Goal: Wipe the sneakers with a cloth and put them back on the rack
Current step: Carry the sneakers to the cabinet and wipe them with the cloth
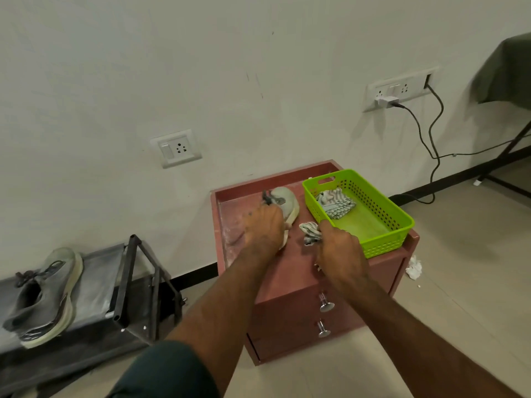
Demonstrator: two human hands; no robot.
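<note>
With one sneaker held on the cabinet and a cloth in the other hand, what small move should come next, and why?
Probably bring the cloth in the right hand leftward onto the sneaker and begin wiping. The left hand already steadies that sneaker on the red cabinet, and the cloth sits just beside it, not yet touching.

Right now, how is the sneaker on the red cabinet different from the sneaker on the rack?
The sneaker on the cabinet is held by the left hand, which covers much of it; the sneaker on the rack lies free and shows whole. The cabinet sneaker points its toe toward the wall, while the rack sneaker lies tilted on the sloping shelf, its pale sole facing right. Both are grey-green with dark laces and pale soles.
</note>
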